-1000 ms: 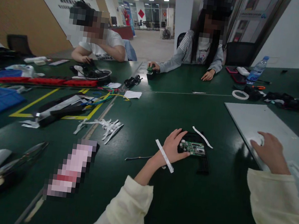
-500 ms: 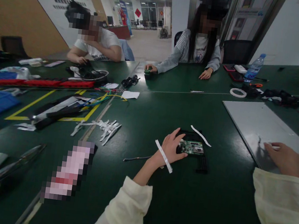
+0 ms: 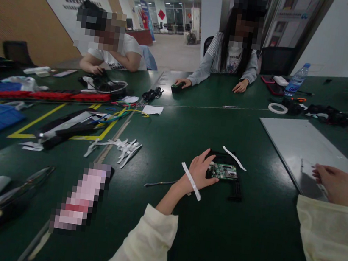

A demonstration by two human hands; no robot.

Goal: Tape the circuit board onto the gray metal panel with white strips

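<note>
A green circuit board [image 3: 226, 171] lies in a black plastic frame [image 3: 235, 193] on the table. My left hand [image 3: 199, 172] is over the board's left end, thumb at the near edge and fingers at the far edge, gripping it. A white strip [image 3: 191, 181] lies across my left wrist. Beyond the board is another thin white strip [image 3: 234, 157]. My right hand [image 3: 335, 184] is raised over the grey-white panel [image 3: 284, 134], fingertips pinched together. What they hold is too small to make out; something pale and filmy shows beside them.
A heap of white strips [image 3: 128, 150] and a phone [image 3: 85, 196] lie to the left. Behind are a roll of tape [image 3: 277, 108], a water bottle [image 3: 297, 80] and black cables [image 3: 153, 95]. Two people sit across the table; a co-worker's hand [image 3: 183, 83] holds a small dark block.
My right hand has lifted slightly and turned, its fingers now pinched above the panel. My left hand stays on the circuit board. Across the table, the co-worker's hand has shifted a little right.
</note>
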